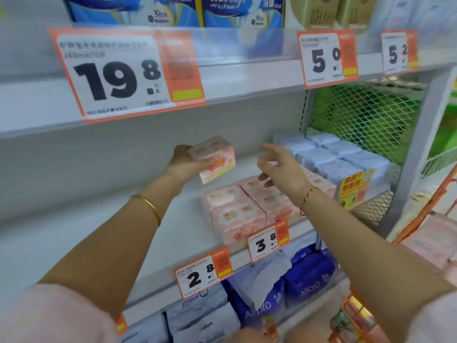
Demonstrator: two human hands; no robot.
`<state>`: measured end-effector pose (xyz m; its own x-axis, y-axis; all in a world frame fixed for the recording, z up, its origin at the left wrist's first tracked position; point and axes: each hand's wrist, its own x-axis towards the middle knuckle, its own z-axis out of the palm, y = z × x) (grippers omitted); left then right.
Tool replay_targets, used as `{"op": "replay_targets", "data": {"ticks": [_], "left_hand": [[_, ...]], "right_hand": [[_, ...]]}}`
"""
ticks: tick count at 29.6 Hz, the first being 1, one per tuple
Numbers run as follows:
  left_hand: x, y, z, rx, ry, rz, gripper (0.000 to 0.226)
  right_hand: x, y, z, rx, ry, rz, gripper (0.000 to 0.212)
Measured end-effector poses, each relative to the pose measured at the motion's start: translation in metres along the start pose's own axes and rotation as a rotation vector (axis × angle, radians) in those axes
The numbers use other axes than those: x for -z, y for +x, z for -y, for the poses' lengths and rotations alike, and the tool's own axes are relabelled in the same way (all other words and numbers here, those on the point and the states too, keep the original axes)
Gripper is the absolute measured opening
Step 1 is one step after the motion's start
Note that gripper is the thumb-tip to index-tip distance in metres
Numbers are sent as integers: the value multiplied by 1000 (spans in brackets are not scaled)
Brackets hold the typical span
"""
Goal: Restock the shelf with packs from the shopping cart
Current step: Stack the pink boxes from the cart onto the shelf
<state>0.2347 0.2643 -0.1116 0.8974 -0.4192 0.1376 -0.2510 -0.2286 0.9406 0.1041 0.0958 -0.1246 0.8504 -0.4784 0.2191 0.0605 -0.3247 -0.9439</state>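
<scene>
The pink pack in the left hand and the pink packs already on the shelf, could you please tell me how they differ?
The held pink pack is up in the air, gripped by the left hand; the stocked pink packs rest on the shelf. The held one is tilted and alone; the stocked ones sit level, packed together. They share the same pink wrapping.

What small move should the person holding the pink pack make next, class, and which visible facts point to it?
Probably lower the pink pack onto the shelf, beside or behind the pink packs already stacked there. The left hand holds it in the air above bare shelf just left of that stack, and the right hand hovers open over the stack, seemingly ready to steady it.
</scene>
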Motion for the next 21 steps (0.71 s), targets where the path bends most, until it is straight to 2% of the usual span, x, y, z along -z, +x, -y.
{"op": "replay_targets", "data": {"ticks": [3,6,10,14,21], "left_hand": [[-4,12,28,120,106,-59,52],[-9,13,38,225,91,27,71],[-16,8,40,310,26,133,53],[-15,7,39,384,92,174,31],[-23,-4,29,366,236,146,38]], "right_hand": [[3,-5,-14,-19,-17,-13,35],[8,-7,-21,-27,-28,-19,31],[13,-11,-24,-44,-44,-2,30],[15,-15,-25,-60,-31,-3,32],[30,-32,-17,-72,-43,-7,34]]}}
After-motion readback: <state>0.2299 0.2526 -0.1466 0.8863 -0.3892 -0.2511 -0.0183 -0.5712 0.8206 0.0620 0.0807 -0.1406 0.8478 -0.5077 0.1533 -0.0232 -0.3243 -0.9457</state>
